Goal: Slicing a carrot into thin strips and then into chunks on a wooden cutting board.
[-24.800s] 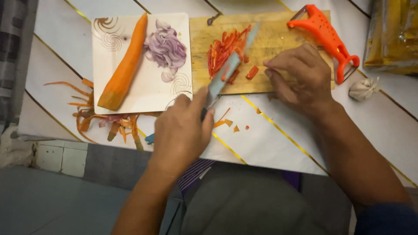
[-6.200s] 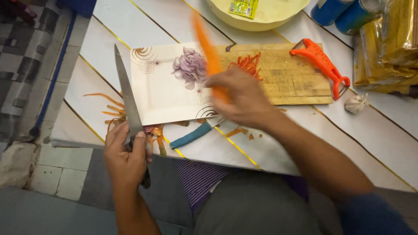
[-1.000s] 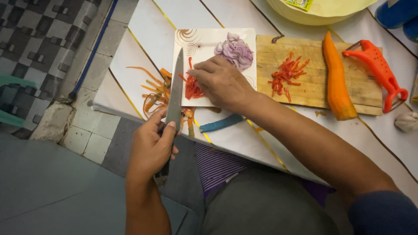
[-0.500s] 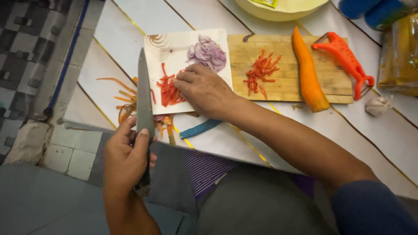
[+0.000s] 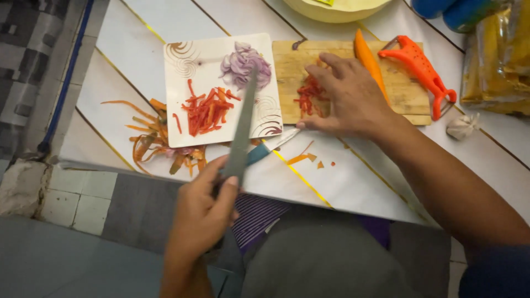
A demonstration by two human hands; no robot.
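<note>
White striped tabletop, tiled floor at left. Plate (image 5: 190, 66): red strips, sliced onion. Left hand (image 5: 201, 218) closed round knife (image 5: 242, 129), blade raised over plate. Right hand (image 5: 350, 99) open, fingers spread over red strips (image 5: 306, 99) on board (image 5: 406, 94). Strips probably light, limp, slippery; best gathered by pinching.

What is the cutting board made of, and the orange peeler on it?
The cutting board looks like pale, matte wood: grain lines run along it. The peeler looks like moulded plastic: one bright orange colour with a smooth, faint shine. Its blade is too small to judge.
</note>
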